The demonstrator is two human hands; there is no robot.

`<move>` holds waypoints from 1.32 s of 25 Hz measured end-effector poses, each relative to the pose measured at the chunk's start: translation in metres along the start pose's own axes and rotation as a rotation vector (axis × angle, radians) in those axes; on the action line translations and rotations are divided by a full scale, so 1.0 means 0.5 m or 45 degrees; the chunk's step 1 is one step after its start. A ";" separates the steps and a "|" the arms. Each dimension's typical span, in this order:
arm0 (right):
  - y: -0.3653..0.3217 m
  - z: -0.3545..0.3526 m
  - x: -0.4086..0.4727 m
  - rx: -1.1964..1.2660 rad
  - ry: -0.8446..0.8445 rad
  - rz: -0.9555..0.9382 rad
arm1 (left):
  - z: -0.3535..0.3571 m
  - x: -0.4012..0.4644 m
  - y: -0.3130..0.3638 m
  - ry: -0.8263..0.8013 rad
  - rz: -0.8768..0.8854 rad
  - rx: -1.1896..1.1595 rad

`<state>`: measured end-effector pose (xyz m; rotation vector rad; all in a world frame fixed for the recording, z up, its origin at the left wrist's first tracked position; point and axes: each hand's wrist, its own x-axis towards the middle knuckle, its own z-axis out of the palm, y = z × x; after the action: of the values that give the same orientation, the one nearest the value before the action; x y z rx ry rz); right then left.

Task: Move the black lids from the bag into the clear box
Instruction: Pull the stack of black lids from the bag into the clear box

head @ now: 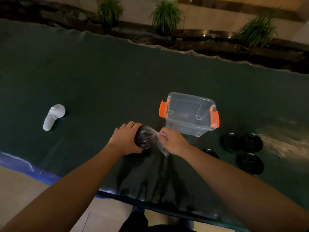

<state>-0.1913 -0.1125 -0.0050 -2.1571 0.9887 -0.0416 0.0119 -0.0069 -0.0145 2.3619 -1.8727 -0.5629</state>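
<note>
A clear plastic bag (148, 137) with a stack of black lids inside lies on the dark table near the front edge. My left hand (126, 139) wraps around the bag's lid-filled end. The twisted neck of the bag is pinched by my right hand (172, 141), which pulls it to the right. Just behind my right hand stands the clear box (190, 113) with orange latches, without a cover and with nothing visible inside. Several loose black lids (241, 142) lie on the table to the right of the box.
A white controller-like object (53, 117) lies on the table at the left. The dark table cover (100, 81) runs wide; its near edge has blue tape. Potted plants stand beyond the far edge. A bright glare marks the table at far right.
</note>
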 end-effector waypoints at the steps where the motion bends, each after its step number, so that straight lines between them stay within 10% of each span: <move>1: -0.018 -0.032 -0.008 0.007 0.030 -0.057 | -0.006 -0.004 0.003 0.034 -0.005 -0.167; 8: -0.096 -0.168 -0.060 -0.236 0.058 -0.297 | 0.007 -0.031 0.076 0.095 0.022 -0.770; 13: -0.092 -0.180 -0.078 -0.251 0.030 -0.295 | 0.009 -0.034 0.110 -0.008 0.076 -0.729; 19: -0.092 -0.186 -0.079 -0.329 0.076 -0.395 | -0.061 -0.039 0.145 0.396 0.409 -0.614; 33: -0.068 -0.257 -0.104 -0.437 0.159 -0.633 | -0.148 -0.071 0.106 0.578 0.342 -0.505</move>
<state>-0.2467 -0.1432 0.1229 -2.7012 0.5287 -0.2641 -0.0195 0.0015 0.0774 1.7686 -1.6476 -0.3010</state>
